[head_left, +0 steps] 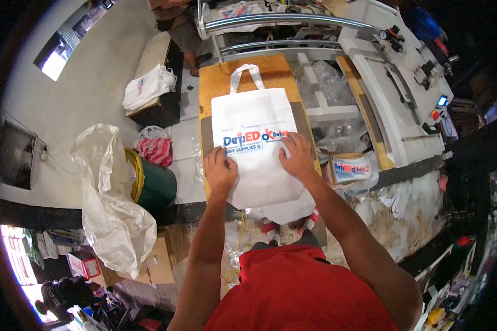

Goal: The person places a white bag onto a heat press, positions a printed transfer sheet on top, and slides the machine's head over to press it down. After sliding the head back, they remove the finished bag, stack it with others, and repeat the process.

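A white tote bag (257, 113) lies on the orange-brown board in front of me, its handle loop pointing away. Blue and red lettering, "DepED" and "SBFP SUPPLIES", forms a print (243, 139) across its middle. My left hand (221, 170) rests at the print's lower left corner, thumb and fingers apart. On the right edge of the print lies my right hand (296, 155), its fingers stretched out and thumb apart. The near end of the bag hangs over the board's front edge. Whether a loose sheet lies under my fingertips is hard to make out.
White bags (149, 88) are piled on a dark cabinet at the left. A box of printed sheets (350, 168) sits right of the board (270, 69). A white machine with a metal bar (292, 19) stands behind. A green bin (157, 182) and plastic sheeting (113, 198) are at left.
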{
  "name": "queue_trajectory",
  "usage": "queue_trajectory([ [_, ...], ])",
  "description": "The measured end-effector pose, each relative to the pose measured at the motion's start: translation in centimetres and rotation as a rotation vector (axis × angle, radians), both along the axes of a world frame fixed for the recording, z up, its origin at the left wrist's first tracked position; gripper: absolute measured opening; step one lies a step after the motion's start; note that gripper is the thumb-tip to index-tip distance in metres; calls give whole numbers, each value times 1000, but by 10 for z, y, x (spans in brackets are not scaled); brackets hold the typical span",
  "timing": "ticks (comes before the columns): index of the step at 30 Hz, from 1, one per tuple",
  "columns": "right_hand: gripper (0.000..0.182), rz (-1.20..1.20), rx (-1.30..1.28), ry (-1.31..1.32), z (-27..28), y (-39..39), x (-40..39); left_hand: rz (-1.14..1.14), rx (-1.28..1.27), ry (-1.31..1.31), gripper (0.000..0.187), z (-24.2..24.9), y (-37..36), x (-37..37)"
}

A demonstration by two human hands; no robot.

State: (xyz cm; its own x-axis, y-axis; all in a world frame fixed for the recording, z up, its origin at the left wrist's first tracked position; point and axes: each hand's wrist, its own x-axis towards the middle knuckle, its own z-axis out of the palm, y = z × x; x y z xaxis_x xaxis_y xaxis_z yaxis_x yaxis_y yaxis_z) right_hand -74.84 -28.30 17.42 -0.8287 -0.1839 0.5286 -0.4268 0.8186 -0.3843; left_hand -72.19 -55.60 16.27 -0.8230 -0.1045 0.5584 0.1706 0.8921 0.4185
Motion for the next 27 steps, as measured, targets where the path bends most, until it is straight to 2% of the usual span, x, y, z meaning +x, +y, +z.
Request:
queue_trajectory([
  [27, 37, 15, 2, 4, 0, 1, -1, 0, 2, 25, 36, -2, -1, -2],
])
